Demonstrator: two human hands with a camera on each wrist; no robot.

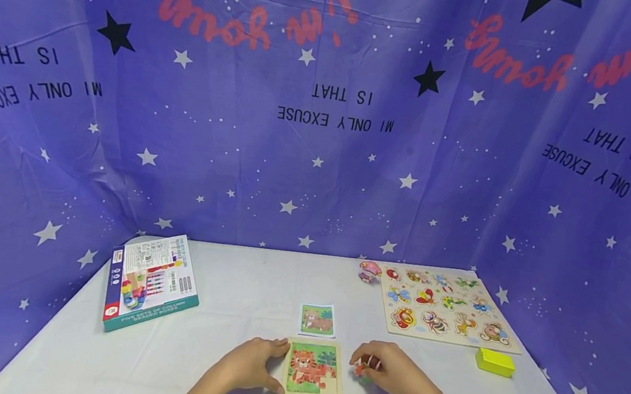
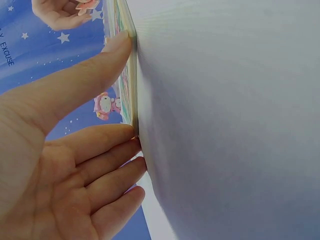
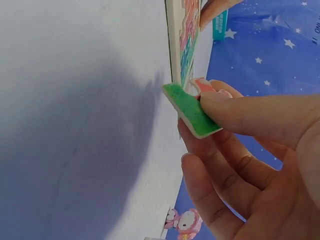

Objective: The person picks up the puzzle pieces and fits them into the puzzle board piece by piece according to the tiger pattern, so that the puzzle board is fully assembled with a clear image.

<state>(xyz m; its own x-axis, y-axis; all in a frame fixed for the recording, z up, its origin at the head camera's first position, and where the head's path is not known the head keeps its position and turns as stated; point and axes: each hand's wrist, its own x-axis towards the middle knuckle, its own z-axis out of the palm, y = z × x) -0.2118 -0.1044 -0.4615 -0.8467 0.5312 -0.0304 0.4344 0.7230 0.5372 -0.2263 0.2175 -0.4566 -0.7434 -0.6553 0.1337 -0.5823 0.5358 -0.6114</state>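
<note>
A square wooden jigsaw puzzle [image 1: 305,363] with a red tiger on green lies at the front of the white table; bare wood shows in its lower right corner. My left hand [image 1: 252,365] rests at its left edge, thumb at the near corner and fingertips at the far one. In the left wrist view these fingers [image 2: 107,155] are nearly straight against the board's side. Just right of the board, my right hand [image 1: 396,372] pinches a puzzle piece [image 3: 192,110] between thumb and fingers. That piece is green with a red-orange part, partly covered by the thumb.
Behind the puzzle lies a small tiger picture card [image 1: 317,320]. A boxed bead set [image 1: 154,279] stands at left. At right are a wooden insect peg puzzle [image 1: 446,306], a pink figurine [image 1: 369,271] and a yellow block [image 1: 495,362]. A purple star-printed cloth [image 1: 317,184] hangs behind.
</note>
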